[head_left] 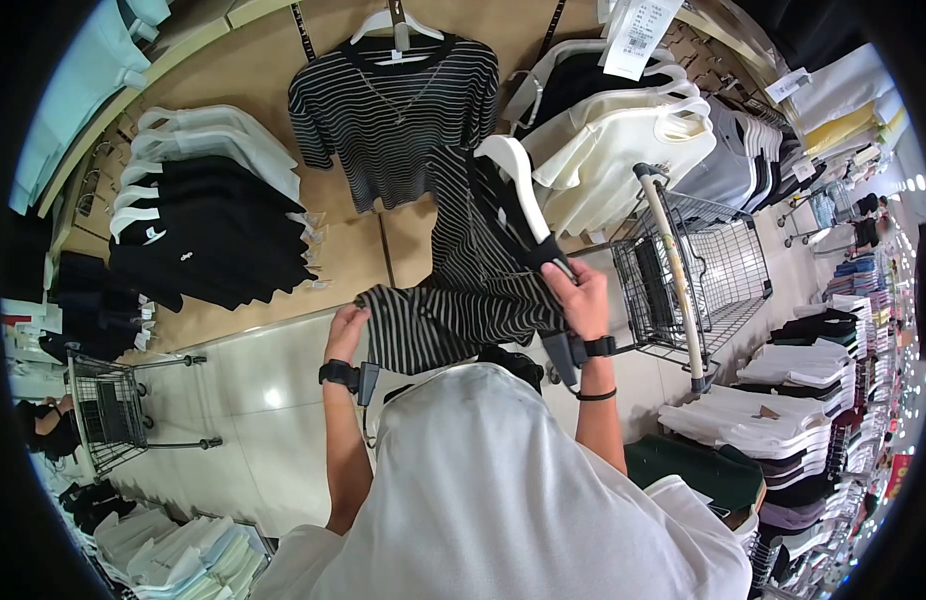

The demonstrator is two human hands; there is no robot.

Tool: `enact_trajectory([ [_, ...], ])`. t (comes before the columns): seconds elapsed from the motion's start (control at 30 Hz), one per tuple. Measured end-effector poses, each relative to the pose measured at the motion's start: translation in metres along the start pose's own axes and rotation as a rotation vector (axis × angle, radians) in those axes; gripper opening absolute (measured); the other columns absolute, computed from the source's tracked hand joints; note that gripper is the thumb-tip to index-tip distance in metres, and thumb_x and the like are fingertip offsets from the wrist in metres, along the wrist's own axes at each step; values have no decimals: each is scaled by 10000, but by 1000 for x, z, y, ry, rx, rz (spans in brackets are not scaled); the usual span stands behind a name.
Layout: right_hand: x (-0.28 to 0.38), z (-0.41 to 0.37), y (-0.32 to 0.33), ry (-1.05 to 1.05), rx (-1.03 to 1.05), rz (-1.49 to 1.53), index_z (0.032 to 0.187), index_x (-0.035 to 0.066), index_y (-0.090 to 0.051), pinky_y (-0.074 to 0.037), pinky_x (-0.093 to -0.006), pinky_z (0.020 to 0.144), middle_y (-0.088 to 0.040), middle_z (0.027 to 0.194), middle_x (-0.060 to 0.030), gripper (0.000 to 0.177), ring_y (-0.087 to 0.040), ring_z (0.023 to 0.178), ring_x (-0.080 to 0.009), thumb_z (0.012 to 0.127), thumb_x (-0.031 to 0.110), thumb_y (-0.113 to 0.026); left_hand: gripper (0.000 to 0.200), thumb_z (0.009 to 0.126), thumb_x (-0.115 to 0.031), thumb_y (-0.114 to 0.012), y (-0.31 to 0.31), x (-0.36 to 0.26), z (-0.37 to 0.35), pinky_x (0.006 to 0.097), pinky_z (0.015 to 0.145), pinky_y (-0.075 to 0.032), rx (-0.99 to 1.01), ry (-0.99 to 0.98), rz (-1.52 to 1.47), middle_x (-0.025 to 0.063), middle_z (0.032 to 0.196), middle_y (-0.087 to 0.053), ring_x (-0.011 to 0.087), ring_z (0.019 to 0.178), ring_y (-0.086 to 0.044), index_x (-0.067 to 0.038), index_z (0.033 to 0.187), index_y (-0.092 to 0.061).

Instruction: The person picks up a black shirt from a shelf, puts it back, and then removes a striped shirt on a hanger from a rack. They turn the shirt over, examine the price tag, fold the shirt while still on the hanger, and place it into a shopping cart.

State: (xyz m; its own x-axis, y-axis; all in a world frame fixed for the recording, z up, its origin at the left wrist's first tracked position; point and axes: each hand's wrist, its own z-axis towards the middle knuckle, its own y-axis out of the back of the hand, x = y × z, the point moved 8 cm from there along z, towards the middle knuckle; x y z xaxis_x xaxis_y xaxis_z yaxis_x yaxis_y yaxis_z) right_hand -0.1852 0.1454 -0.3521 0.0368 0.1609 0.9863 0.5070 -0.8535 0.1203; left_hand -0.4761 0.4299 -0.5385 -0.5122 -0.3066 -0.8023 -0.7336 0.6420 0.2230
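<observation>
A black-and-white striped T-shirt [428, 322] is stretched sideways between my two hands, partly bunched and folded. My left hand [347, 330] is closed on the fabric at its left end. My right hand [581, 298] is closed on the dark fabric at the shirt's upper right, by the lower end of a white hanger [521, 180]. That hanger tilts steeply, with one arm inside the shirt. Just behind hangs another striped T-shirt [395, 110] with a necklace, on its own white hanger. Which parts of the shirt lie under my right fingers is hidden.
Black T-shirts [208, 235] hang on the left and cream T-shirts [623, 150] on the right of the wall display. A shopping cart [718, 270] stands at the right, another cart [108, 405] at the left. Racks of white shirts [758, 415] line the lower right.
</observation>
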Motion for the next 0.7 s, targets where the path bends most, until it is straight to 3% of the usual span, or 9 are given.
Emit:
enact_trajectory([
  [0.03,6,-5,-10,30,4,-57,949,-72,-679,-401,-218,555,-622,740,31,267,-493,652,-28,879,183,-718,535,868,-439,-647,-12,-14,-8,414,979,-362,99,-14,42,31,1260,-595,194,1228,-477,-141,1301,-549],
  [0.13,1,-9,-37,108,25,-131,960,-76,-667,-443,-257,588,-640,723,-24,276,-522,667,-56,874,181,-716,507,946,-415,-583,-57,-81,-45,394,959,-439,363,-175,19,53,1259,-596,206,1161,-544,-100,1338,-509],
  [0.23,-2,-15,-65,171,88,-170,937,-55,-658,-445,-304,566,-622,666,-92,278,-525,617,-95,868,210,-708,557,961,-398,-596,-104,-144,-92,378,884,-522,550,-239,-211,147,1215,-585,190,1091,-593,-28,1352,-452],
  [0.33,16,-34,-96,287,165,-441,919,-31,-657,-471,-386,549,-656,711,-186,256,-633,576,-303,828,203,-705,718,932,-413,-635,-139,-169,-109,381,896,-515,545,-255,-157,203,1231,-535,236,1071,-601,30,1394,-311],
  [0.37,20,-38,-103,361,198,-502,916,-17,-660,-474,-400,546,-656,711,-184,239,-627,591,-344,814,195,-702,758,897,-413,-682,-129,-194,-115,355,866,-506,105,-886,138,213,1219,-530,275,998,-615,91,1326,-312],
  [0.47,32,-40,-114,480,274,-431,1022,0,-661,-488,-398,588,-652,775,-204,293,-638,693,-359,800,186,-699,557,896,-347,-679,-125,-181,-105,376,795,-491,151,-532,-30,181,1013,-620,265,876,-616,98,1140,-450],
  [0.53,40,-44,-117,611,294,-286,1084,-10,-649,-490,-397,622,-641,809,-201,354,-630,742,-342,801,195,-705,411,912,-265,-642,-115,-180,-97,365,749,-485,58,-588,-39,151,922,-617,234,825,-601,76,1085,-493],
  [0.57,39,-44,-122,413,453,-399,1167,-11,-622,-489,-377,712,-606,881,-178,437,-580,833,-314,811,223,-717,383,916,-247,-631,-112,-175,-90,363,745,-482,72,-591,-81,134,924,-613,221,822,-590,67,1088,-496],
  [0.7,37,-34,-118,403,480,-95,1243,48,-605,-487,-321,821,-578,1149,-107,444,-576,956,-214,857,232,-724,385,928,-156,-600,-83,-172,-79,337,820,-468,224,-568,-86,65,1003,-595,162,893,-540,31,1240,-474],
])
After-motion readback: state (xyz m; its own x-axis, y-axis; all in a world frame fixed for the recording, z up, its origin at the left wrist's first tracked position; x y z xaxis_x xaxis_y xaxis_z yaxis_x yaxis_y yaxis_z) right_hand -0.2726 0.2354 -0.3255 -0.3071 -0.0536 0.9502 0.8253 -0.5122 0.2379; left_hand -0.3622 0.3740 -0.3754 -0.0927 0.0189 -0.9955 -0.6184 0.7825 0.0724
